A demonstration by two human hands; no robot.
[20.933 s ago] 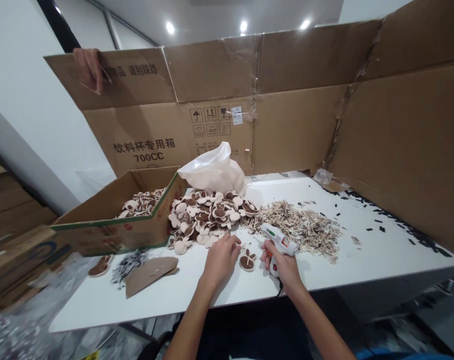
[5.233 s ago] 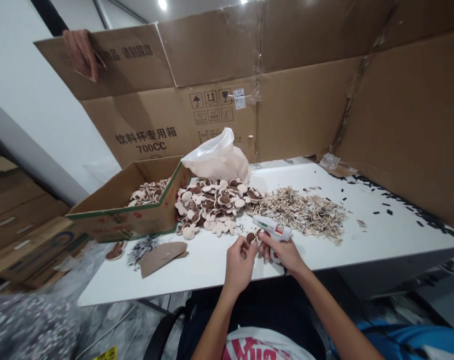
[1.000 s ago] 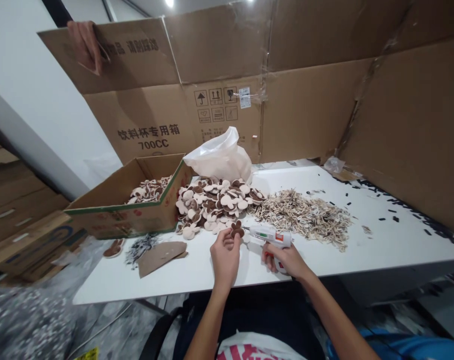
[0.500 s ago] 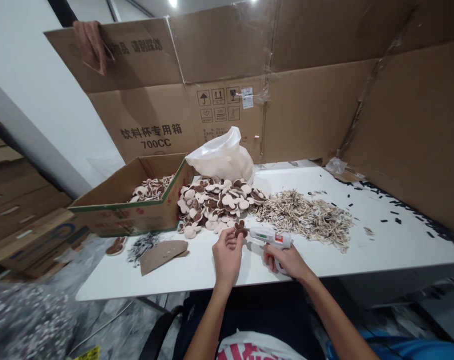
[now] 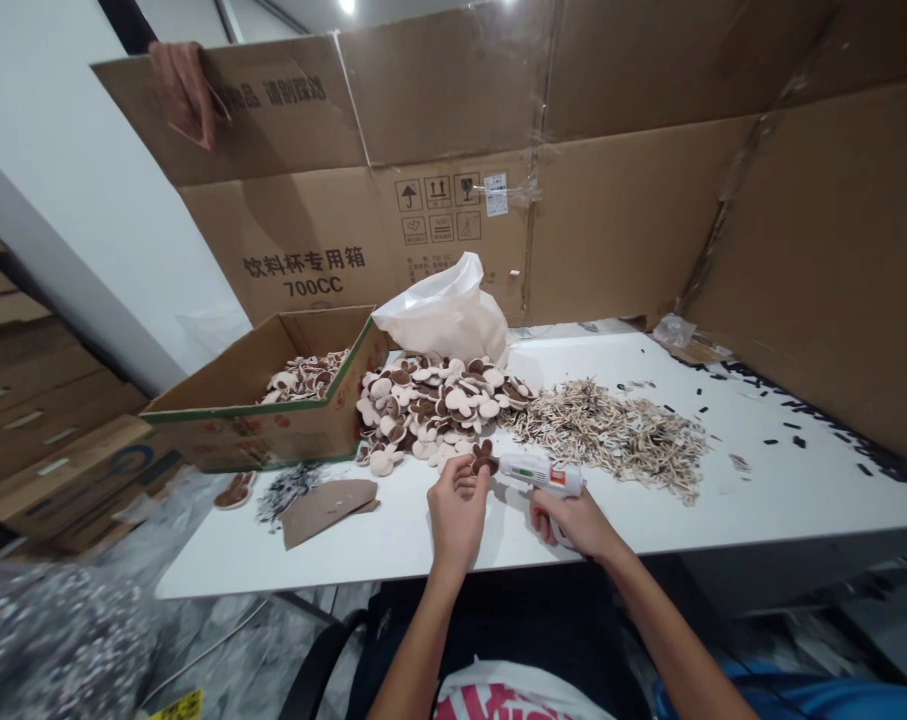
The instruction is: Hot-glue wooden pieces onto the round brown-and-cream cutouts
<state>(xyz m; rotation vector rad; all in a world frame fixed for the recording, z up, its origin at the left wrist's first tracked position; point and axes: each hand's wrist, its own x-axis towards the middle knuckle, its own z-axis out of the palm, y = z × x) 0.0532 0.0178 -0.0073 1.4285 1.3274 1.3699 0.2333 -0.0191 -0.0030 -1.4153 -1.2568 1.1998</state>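
Observation:
Between the thumb and fingers of my left hand [image 5: 457, 503] is a brown bunny-shaped felt piece [image 5: 484, 456], raised above the table. My right hand [image 5: 571, 519] is closed round the handle of a white hot glue gun [image 5: 537, 474], whose nozzle points left and meets the felt piece or stops just short of it. Behind my left hand lies a heap of brown and cream bunny-shaped felt pieces [image 5: 430, 405]. To the right of it spreads a pile of thin pale strips [image 5: 618, 432].
An open cardboard box [image 5: 250, 437] with more felt pieces stands at the left. Brown scrap card [image 5: 328, 508] lies by black shreds [image 5: 284, 493]. A white plastic bag [image 5: 449, 312] sits behind the heap. Black bits [image 5: 798, 405] line the right side, before tall cardboard walls [image 5: 633, 220].
Over the last second the glue gun's nozzle has come closer to the felt piece. Earlier, a bunny piece lay on the table, with my left hand beside it.

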